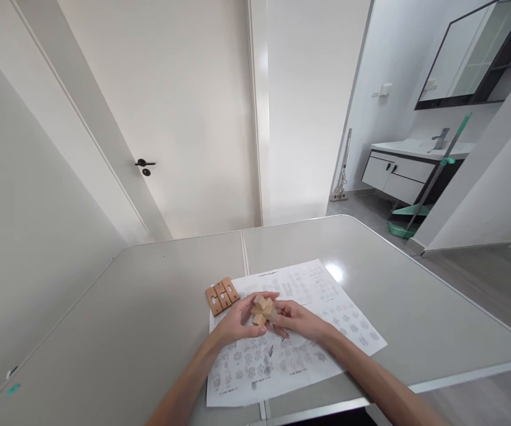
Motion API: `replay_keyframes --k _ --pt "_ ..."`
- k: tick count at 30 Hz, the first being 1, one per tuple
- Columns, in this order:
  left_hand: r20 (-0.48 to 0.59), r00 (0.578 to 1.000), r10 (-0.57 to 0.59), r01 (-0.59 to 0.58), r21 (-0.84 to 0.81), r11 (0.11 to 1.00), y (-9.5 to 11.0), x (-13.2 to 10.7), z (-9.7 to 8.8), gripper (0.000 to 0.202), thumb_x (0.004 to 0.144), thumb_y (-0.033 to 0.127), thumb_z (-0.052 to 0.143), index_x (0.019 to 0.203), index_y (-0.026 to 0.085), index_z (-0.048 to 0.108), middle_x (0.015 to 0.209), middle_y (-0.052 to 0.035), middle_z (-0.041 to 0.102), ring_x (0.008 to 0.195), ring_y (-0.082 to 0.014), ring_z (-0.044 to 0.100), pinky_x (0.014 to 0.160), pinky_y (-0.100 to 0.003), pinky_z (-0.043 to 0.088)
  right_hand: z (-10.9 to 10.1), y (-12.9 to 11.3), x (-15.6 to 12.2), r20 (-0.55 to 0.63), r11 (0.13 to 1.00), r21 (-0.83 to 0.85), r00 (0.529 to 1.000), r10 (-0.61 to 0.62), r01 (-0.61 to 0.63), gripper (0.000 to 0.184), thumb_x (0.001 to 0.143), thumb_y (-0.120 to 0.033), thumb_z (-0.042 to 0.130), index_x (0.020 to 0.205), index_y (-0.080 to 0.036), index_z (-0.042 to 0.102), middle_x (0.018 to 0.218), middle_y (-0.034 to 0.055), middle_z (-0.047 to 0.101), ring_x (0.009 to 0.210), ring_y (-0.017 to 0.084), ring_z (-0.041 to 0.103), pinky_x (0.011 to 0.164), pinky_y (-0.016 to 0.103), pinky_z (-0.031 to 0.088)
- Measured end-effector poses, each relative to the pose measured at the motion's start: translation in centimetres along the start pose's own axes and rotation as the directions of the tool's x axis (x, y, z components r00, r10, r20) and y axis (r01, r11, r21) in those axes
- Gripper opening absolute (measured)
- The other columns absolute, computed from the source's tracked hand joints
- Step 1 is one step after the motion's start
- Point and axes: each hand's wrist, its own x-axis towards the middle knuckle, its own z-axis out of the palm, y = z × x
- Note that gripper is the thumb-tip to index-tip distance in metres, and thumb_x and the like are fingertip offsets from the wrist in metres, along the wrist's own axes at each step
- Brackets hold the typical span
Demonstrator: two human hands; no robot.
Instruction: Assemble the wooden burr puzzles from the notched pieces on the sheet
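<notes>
Between my two hands is a pale wooden burr puzzle made of interlocking blocks, held a little above a printed sheet. My left hand curls round its left side, with the thumb below and the fingers behind. On the right side, my right hand grips a block end with thumb and fingers. The white paper sheet under both hands carries rows of small grey drawings. Just beyond my left hand lies a brown wooden plate puzzle with cut-out slots, partly over the sheet's edge.
The grey folding table has a pale metal rim and a seam down its middle. Past it stand a white door and, at right, a washbasin cabinet. A green broom and dustpan and a mop stand on the floor.
</notes>
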Motion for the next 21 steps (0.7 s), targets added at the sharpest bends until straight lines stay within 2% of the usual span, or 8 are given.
replay_keyframes --k 3,5,9,14,21 --pt "-0.109 0.994 0.021 -0.016 0.041 0.999 -0.5 0.1 0.1 0.082 0.081 0.048 0.081 0.151 0.027 0.045 0.151 -0.0151 0.051 0.129 -0.0333 0.057 0.112 -0.049 0.044 0.0 0.4 0.2 -0.127 0.999 -0.038 0.992 -0.012 0.007 0.035 0.092 -0.054 0.068 0.102 -0.021 0.068 0.067 -0.0044 0.053 0.056 0.012 0.044 0.056 0.026 0.037" --pt "-0.191 0.982 -0.003 0.021 0.092 0.995 -0.9 0.1 0.1 0.086 0.078 0.047 0.084 0.151 0.027 0.044 0.152 -0.0144 0.051 0.140 -0.0348 0.049 0.117 -0.050 0.038 -0.2 0.9 0.3 -0.204 0.996 -0.086 0.978 -0.032 0.015 0.035 0.092 -0.054 0.067 0.104 -0.021 0.068 0.061 -0.0065 0.048 0.055 0.012 0.041 0.055 0.026 0.035" --pt "-0.292 0.956 -0.041 0.095 0.172 0.981 -1.3 0.2 0.3 0.085 0.073 0.044 0.089 0.147 0.026 0.050 0.145 -0.0132 0.058 0.137 -0.0345 0.053 0.117 -0.049 0.040 -0.5 1.8 0.5 -0.296 0.987 -0.163 0.953 -0.061 0.012 0.034 0.092 -0.053 0.068 0.104 -0.021 0.067 0.057 -0.0074 0.048 0.052 0.012 0.040 0.054 0.026 0.034" --pt "-0.321 0.947 -0.026 0.106 0.234 0.967 -0.8 0.4 0.5 0.063 0.080 0.039 0.084 0.136 0.026 0.059 0.137 -0.0103 0.064 0.129 -0.0310 0.060 0.112 -0.045 0.046 -0.4 1.8 0.6 -0.261 0.984 -0.178 0.964 -0.043 -0.004 0.037 0.093 -0.053 0.066 0.109 -0.020 0.067 0.057 -0.0058 0.055 0.050 0.011 0.041 0.052 0.025 0.032" --pt "-0.351 0.936 0.030 0.072 0.273 0.959 -0.9 0.5 0.4 0.058 0.081 0.035 0.082 0.134 0.025 0.059 0.134 -0.0100 0.067 0.125 -0.0299 0.062 0.110 -0.045 0.048 -0.2 1.6 0.6 -0.284 0.976 -0.218 0.958 -0.050 -0.013 0.041 0.094 -0.056 0.062 0.112 -0.019 0.066 0.057 -0.0029 0.061 0.047 0.012 0.043 0.050 0.025 0.032"
